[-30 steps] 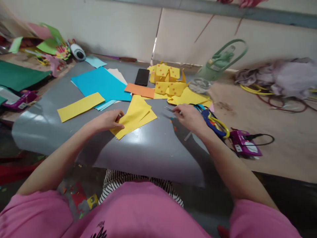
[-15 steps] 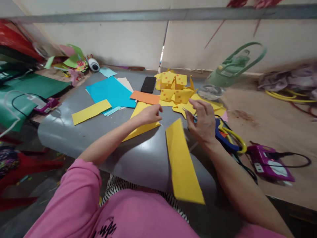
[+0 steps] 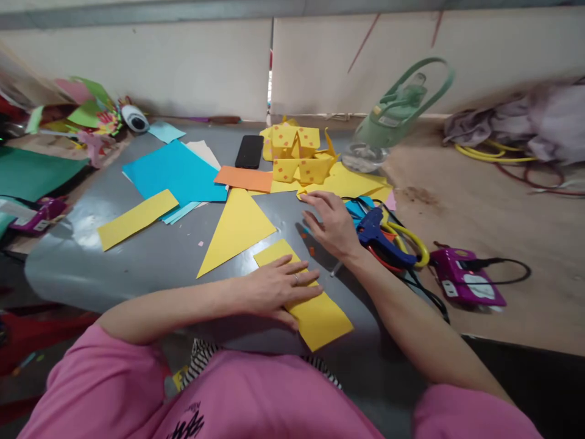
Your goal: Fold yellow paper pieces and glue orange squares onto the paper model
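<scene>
My left hand (image 3: 274,289) lies flat with fingers spread on a yellow paper strip (image 3: 326,320) near the table's front edge. Beyond and to the right, my right hand (image 3: 329,224) rests with its fingers apart and slightly bent, nothing visible in it. Its fingertips are near the loose yellow paper (image 3: 354,180). A yellow paper triangle (image 3: 237,228) lies left of the strip. Behind sit folded yellow pieces with orange spots (image 3: 301,155). An orange strip (image 3: 244,178) partly covers blue sheets (image 3: 176,174); another yellow strip (image 3: 137,219) lies at the left.
A black phone (image 3: 249,152) lies at the back. On the right are a green bottle (image 3: 386,125), a blue glue gun (image 3: 381,238) with cables, and a purple box (image 3: 468,277). A large eye-shaped object (image 3: 134,117) stands back left on the grey table (image 3: 150,274).
My left hand has moved toward me onto the yellow strip, which now lies flat on the table. The scissors-like tool at my right hand no longer shows. The view has shifted right.
</scene>
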### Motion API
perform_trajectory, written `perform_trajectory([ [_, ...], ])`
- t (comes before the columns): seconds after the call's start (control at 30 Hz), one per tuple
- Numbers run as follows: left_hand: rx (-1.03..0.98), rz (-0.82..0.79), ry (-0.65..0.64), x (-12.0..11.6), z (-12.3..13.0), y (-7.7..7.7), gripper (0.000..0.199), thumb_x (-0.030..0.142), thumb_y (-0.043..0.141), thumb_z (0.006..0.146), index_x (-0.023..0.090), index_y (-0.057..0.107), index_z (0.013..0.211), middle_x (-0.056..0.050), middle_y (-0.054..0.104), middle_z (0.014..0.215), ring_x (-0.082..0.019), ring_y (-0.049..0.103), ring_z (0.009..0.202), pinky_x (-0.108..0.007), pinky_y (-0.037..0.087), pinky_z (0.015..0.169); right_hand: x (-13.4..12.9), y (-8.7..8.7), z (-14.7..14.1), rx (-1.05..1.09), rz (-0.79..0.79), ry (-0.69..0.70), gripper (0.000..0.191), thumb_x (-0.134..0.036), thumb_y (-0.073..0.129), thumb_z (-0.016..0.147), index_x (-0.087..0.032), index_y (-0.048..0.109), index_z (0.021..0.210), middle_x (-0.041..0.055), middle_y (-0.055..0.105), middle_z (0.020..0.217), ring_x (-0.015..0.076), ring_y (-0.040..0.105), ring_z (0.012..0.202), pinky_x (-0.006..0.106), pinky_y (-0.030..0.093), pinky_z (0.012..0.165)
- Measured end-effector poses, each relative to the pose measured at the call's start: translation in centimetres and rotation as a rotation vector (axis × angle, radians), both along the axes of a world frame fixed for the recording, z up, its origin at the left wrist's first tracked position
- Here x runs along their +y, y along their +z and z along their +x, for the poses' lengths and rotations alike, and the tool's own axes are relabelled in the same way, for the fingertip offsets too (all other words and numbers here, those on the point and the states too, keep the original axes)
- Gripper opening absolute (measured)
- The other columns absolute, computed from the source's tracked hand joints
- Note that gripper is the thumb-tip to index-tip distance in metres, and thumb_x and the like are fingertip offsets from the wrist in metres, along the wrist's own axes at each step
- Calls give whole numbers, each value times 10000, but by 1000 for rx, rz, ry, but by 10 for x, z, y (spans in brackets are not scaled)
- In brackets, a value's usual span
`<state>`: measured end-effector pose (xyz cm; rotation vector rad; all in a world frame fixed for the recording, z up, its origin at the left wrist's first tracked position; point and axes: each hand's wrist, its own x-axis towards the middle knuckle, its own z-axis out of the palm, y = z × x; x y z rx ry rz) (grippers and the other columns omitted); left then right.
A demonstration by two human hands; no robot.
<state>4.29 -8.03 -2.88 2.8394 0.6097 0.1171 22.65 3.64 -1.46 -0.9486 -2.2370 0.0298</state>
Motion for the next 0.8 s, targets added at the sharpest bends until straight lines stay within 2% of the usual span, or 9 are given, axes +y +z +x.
perform_trajectory([
  [0.1, -28, 132, -69, -6, -2, 9, 389, 338, 416, 1042, 251, 633, 1352, -97, 637, 1442, -253, 621, 1299, -403, 503, 1077, 0, 4, 5, 27, 29, -4, 318, -264, 509, 998, -214, 666, 1271, 157, 683, 1206, 309, 634, 1154, 501, 512, 1006],
  [0.2, -118, 254, -36, 10, -17, 40, 418, 213, 326, 1052, 252, 685, 1261, -80, 717, 1328, -190, 689, 1185, -350, 513, 1068, -1, 16, 13, 87, 79, -89, 299, -285, 518, 1004, -244, 659, 1265, 141, 685, 1200, 308, 641, 1150, 510, 521, 1005],
  [0.3, -280, 380, 296, 61, -30, 69, 458, 219, 282, 1067, 289, 570, 1415, -60, 612, 1478, -202, 527, 1408, -464, 331, 1235, -1, 30, 24, 180, 163, -209, 328, -307, 519, 1008, -224, 626, 1307, 169, 660, 1239, 305, 636, 1150, 477, 558, 941],
  [0.37, -306, 398, 486, 104, -31, 78, 474, 249, 316, 1064, 318, 454, 1512, -58, 524, 1561, -242, 378, 1516, -548, 237, 1257, 0, 35, 30, 264, 235, -264, 359, -305, 532, 1005, -189, 601, 1337, 193, 640, 1261, 295, 653, 1088, 463, 581, 871],
  [0.5, -150, 293, 589, 154, -30, 75, 596, 292, 539, 988, 249, 375, 1559, -128, 400, 1637, -355, 273, 1554, -618, 213, 1230, 3, 31, 35, 316, 353, -261, 459, -327, 572, 984, -203, 536, 1424, 200, 596, 1322, 332, 637, 1122, 507, 572, 848],
  [0.57, -50, 176, 638, 144, -42, 72, 716, 331, 629, 938, 206, 333, 1578, -170, 326, 1666, -377, 280, 1544, -566, 294, 1204, 3, 25, 32, 247, 361, -193, 491, -318, 581, 976, -230, 514, 1454, 188, 598, 1344, 358, 593, 1219, 533, 547, 908],
  [0.63, 29, 37, 711, 113, -62, 68, 632, 379, 567, 971, 186, 384, 1544, -176, 452, 1587, -332, 489, 1412, -441, 444, 1095, 1, 20, 24, 160, 329, -95, 472, -282, 587, 975, -246, 530, 1442, 165, 636, 1311, 338, 604, 1215, 524, 528, 965],
  [0.7, 176, -43, 857, 75, -83, 61, 632, 454, 546, 970, 144, 432, 1508, -205, 533, 1500, -356, 600, 1256, -444, 494, 999, -3, 15, 14, 79, 281, 18, 413, -244, 584, 977, -255, 575, 1390, 136, 683, 1240, 298, 647, 1144, 480, 534, 971],
  [0.8, 244, -44, 1018, 29, -104, 47, 743, 527, 578, 938, 108, 398, 1525, -236, 552, 1452, -390, 583, 1234, -467, 485, 987, -10, 7, -2, -19, 181, 180, 352, -226, 578, 981, -246, 617, 1329, 123, 706, 1199, 267, 669, 1088, 435, 553, 940],
])
